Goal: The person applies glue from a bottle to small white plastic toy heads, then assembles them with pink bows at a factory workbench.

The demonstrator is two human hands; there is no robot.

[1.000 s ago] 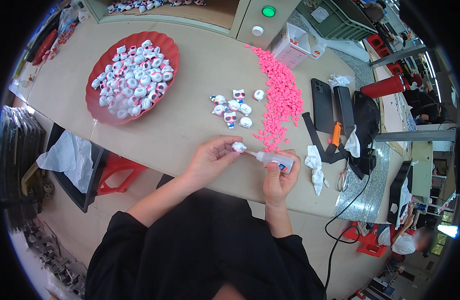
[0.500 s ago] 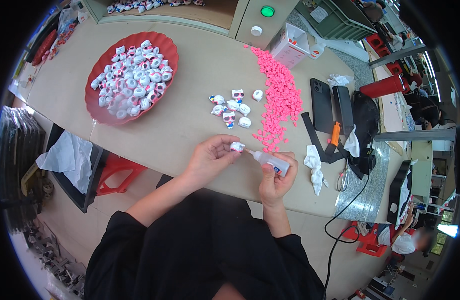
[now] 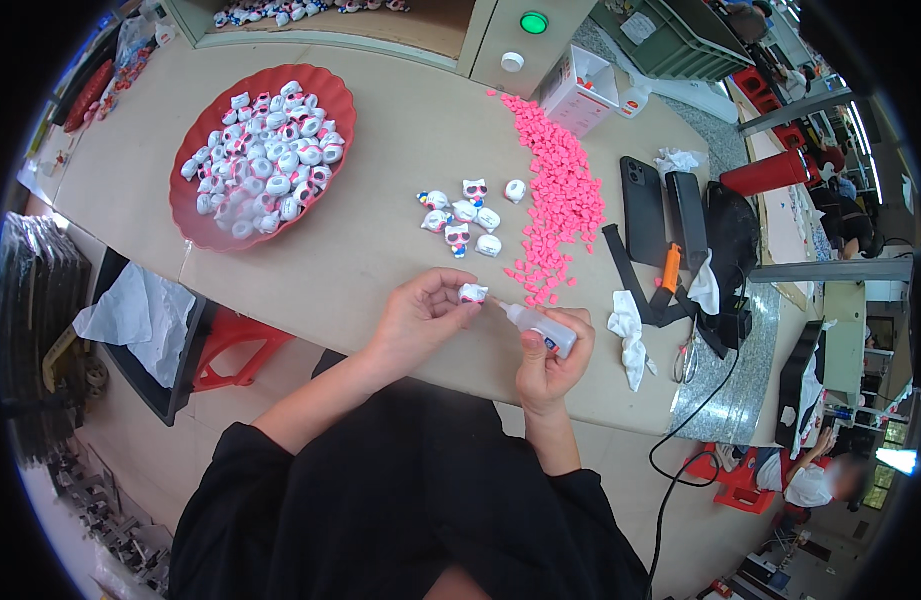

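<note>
Between the thumb and fingers of my left hand (image 3: 423, 315) is a small white and pink figurine head (image 3: 472, 293). My right hand (image 3: 556, 360) is wrapped round a translucent squeeze glue bottle (image 3: 542, 328), tilted so its thin nozzle points left at the head, close to it; whether they touch I cannot tell. Just beyond my hands lies a small group of white figurine heads and cat-like figurines (image 3: 456, 238). Right of them a long heap of small pink pieces (image 3: 560, 185) spreads over the table.
A red scalloped bowl (image 3: 346, 110) full of white heads stands at the left. On the right lie a black phone (image 3: 642, 205), a black case (image 3: 687, 215), an orange-handled tool (image 3: 671, 268) and crumpled tissue (image 3: 628, 335). A white box (image 3: 578, 100) stands behind the pink heap.
The glue bottle in my right hand has tilted slightly and its nozzle has shifted a little. My left hand holds the figurine head in almost the same place.
</note>
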